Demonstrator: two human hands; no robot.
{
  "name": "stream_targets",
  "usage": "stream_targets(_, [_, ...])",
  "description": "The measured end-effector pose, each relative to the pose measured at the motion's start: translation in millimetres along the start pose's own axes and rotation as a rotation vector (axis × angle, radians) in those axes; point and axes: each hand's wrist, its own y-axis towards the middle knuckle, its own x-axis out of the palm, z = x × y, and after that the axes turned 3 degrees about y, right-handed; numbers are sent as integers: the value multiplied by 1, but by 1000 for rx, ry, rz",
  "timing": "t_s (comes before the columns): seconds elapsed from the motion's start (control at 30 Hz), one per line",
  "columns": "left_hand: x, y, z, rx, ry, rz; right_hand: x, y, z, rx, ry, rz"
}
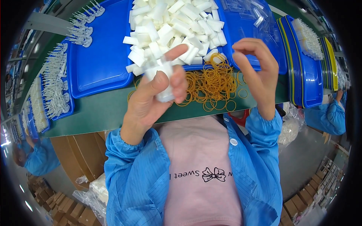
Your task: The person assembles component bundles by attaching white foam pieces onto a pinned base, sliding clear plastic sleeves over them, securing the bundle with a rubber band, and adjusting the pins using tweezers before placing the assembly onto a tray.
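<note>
My left hand [151,96] is closed around a white foam block [164,84] with a clear plastic piece [152,64] at its upper end. Motion blurs the held things, and the index finger sticks out to the right above them. To the right, my right hand [258,66] is raised over the table with its fingers curved. A small gap shows between its thumb and index tips, and nothing can be seen in them. Below and between the hands lies a loose heap of tan rubber bands [213,86]. Behind it, many white foam blocks [173,28] are piled up.
Blue trays [100,81] line the green table [86,116]. One at far right holds clear plastic pieces [250,17]. White spiky plastic parts [56,83] stand at the left. Stacked trays [301,71] rise at the right. Co-workers in blue sleeves [326,116] are at both sides.
</note>
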Motion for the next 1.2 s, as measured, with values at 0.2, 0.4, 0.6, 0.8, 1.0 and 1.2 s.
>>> stream_targets(0.2, [-6, -11, -1, 129, 130, 205, 6, 6, 54, -185, -603, -176])
stream_targets(0.4, [-9, -11, -8, 124, 148, 213, 12, 2, 55, -128, -543, -164])
stream_targets(0.6, [-1, -9, -14, 148, 252, 219, 3, 5, 49, -42, -372, -105])
stream_targets(0.8, [5, -8, -25, 188, 520, 237, 1, 7, 49, -146, -395, -44])
stream_targets(1.0, [8, -2, -32, 208, 713, 219, 4, 4, 38, -93, -304, 13])
stream_targets(1.2, [10, 3, -32, 171, 671, 215, 4, 8, 41, -224, -509, 20])
